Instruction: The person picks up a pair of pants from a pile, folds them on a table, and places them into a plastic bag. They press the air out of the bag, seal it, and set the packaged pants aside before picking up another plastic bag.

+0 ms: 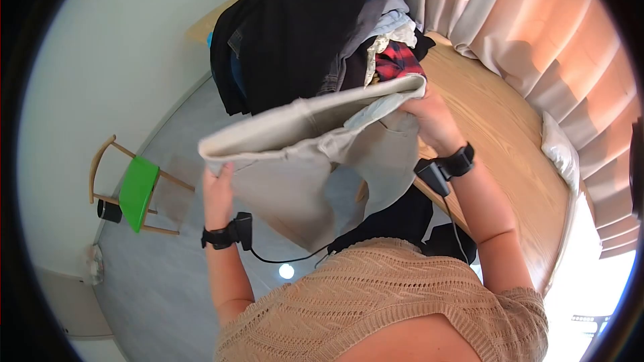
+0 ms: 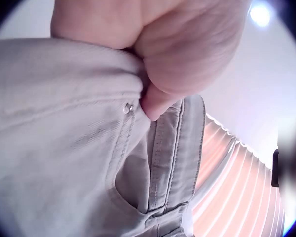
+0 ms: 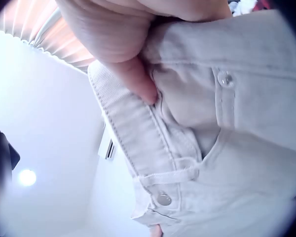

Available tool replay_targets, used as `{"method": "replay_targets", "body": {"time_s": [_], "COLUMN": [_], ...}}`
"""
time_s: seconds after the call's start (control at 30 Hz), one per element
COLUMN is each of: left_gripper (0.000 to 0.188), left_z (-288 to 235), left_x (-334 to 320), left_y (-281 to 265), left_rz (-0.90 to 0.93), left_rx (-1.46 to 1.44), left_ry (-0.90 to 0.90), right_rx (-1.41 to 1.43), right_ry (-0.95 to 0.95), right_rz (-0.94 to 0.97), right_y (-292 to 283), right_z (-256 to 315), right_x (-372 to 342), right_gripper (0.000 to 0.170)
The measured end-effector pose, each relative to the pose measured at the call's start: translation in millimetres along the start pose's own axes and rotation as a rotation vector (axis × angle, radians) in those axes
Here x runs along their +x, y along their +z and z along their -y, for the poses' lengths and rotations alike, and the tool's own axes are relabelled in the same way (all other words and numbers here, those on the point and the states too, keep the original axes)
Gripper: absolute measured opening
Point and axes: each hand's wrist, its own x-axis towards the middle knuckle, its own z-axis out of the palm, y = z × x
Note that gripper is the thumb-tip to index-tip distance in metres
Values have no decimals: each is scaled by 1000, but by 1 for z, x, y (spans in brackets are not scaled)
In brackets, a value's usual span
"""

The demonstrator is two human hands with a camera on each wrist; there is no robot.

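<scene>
A pair of light beige trousers hangs between both hands, its waistband spread wide toward the chest. At the left end of the waistband, my left hand grips the cloth with the thumb on the near side. Higher up, my right hand pinches the other end. In the left wrist view the left thumb presses in by a front pocket with a small rivet. From the right wrist the right thumb lies on the waistband, with a metal button farther along. Most fingers are hidden behind the cloth.
A big heap of clothes, with a black garment on top and a red plaid piece, lies beyond the trousers. A wooden surface extends right, below the curtains. A green chair stands on the grey floor at left.
</scene>
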Motion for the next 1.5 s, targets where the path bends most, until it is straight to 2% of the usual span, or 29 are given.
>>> {"method": "replay_targets", "body": {"time_s": [0.03, 0.1, 0.13, 0.2, 0.23, 0.27, 0.3, 0.33, 0.37, 0.4, 0.43, 0.47, 0.5, 0.53, 0.57, 0.63, 0.67, 0.73, 0.8, 0.87, 0.93, 1.0, 1.07, 1.17, 1.2, 1.23, 1.4, 1.5], "left_gripper": [35, 38, 38, 51, 51, 59, 67, 74, 77, 73, 69, 69, 59, 50, 50, 36, 39, 42, 41, 40, 40, 39, 39, 33, 29, 31, 45, 53], "left_z": [-5, -27, -36, -56, -63, -69, -75, -83, -88, -97, -105, -109, -121, -129, -130, -123, -123, -112, -100, -94, -85, -77, -75, -61, -55, -49, -49, -45], "left_x": [5, 12, 12, 14, 15, 14, 11, 4, 5, 1, -2, -4, -4, -1, 9, 38, 51, 67, 75, 72, 64, 52, 34, 16, 14, 14, 16, 15], "left_y": [-2, -9, -17, -38, -51, -67, -79, -87, -107, -115, -121, -124, -110, -103, -105, -113, -103, -79, -67, -50, -31, -7, 24, 76, 88, 95, 109, 111], "left_rz": [-11, -47, -59, 98, 91, 201, 313, 250, 293, 330, 362, 357, 132, -95, -103, -70, -34, -4, -61, -130, -193, -241, -271, -183, -120, -99, -17, 80], "left_rx": [-3, -78, -75, 41, 50, 198, 347, 287, 395, 258, 121, 126, 94, 62, 72, 376, 341, 304, 195, 211, 225, 372, 646, 500, 490, 601, 651, 687], "left_ry": [-4, 98, 97, 84, 84, 147, 208, 173, 271, 229, 189, 187, 226, 267, 274, 141, 95, 63, 4, 49, 85, 239, 185, 337, 424, 439, 448, 421], "right_rx": [-3, -260, -341, -343, -349, -424, -416, -434, -454, -511, -504, -495, -484, -320, -184, -56, -27, 93, 155, 233, 278, 339, 311, 231, 377, 310, 153, 285], "right_ry": [7, -3, 83, 49, 12, 2, 1, -15, -30, -103, -102, -154, -207, -135, -99, 192, 290, 353, 385, 419, 353, 222, 182, 81, 112, 89, 23, 97], "right_rz": [9, 215, 210, 282, 342, 430, 435, 511, 587, 681, 685, 828, 971, 847, 794, 526, 478, 406, 371, 160, 125, 69, 60, 58, 113, 129, 197, 193], "right_y": [-1, -2, 1, 0, 3, 6, 8, 10, 12, 16, 15, 14, 15, 26, 31, 41, 48, 65, 78, 91, 101, 117, 137, 166, 177, 180, 167, 165], "right_z": [6, 19, 33, 37, 41, 51, 53, 54, 56, 61, 63, 65, 66, 66, 54, 30, 18, -4, -19, -26, -43, -56, -59, -70, -60, -58, -69, -64], "right_x": [1, 4, 1, 5, 8, 11, 14, 18, 23, 27, 34, 42, 47, 43, 50, 74, 87, 94, 95, 86, 83, 76, 61, 39, 27, 21, 23, 19], "right_gripper": [21, 20, 21, 22, 23, 27, 27, 27, 28, 32, 32, 33, 34, 41, 40, 37, 33, 30, 29, 25, 24, 23, 23, 26, 29, 31, 35, 37]}}
